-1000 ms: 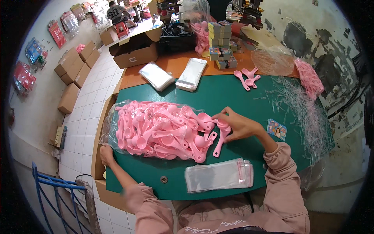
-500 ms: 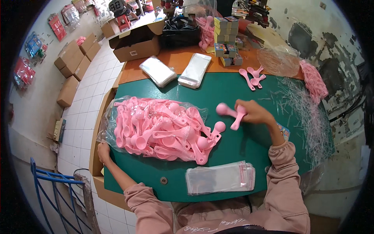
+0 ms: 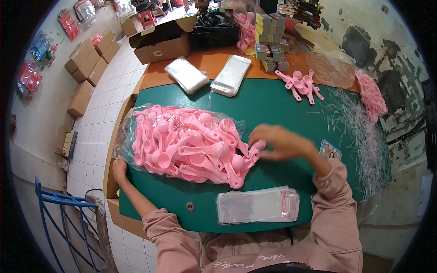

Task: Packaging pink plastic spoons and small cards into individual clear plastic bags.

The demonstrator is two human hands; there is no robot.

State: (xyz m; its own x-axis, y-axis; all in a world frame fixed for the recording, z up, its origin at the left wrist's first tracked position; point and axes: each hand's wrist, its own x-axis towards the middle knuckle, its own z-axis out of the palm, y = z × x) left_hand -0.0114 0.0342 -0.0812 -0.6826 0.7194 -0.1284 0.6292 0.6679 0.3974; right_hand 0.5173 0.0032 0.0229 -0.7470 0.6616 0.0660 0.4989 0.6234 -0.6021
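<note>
A heap of pink plastic measuring spoons [image 3: 195, 145] spills from a clear plastic bag [image 3: 122, 139] on the left of the green table. My right hand [image 3: 282, 143], slightly blurred, reaches to the heap's right end. Its fingers are apart around the bowl of one pink spoon [image 3: 257, 146], with no firm hold visible. At the table's left edge, my left hand [image 3: 119, 171] is closed around the rim; its fingertips are partly hidden. Farther back on the right lies a small group of pink spoons [image 3: 300, 85].
Clear packets [image 3: 252, 207] lie at the table's front. Two more packet stacks [image 3: 186, 75] are behind the heap. Printed cards [image 3: 330, 150] sit near my right forearm, with tied card bundles [image 3: 270, 36] at the back. Plastic shreds [image 3: 359, 141] cover the right side; a cardboard box [image 3: 164, 48] stands behind.
My right hand has moved left to the heap and no longer holds the pink spoons. The group at the back right has grown. My left hand stays at the table edge.
</note>
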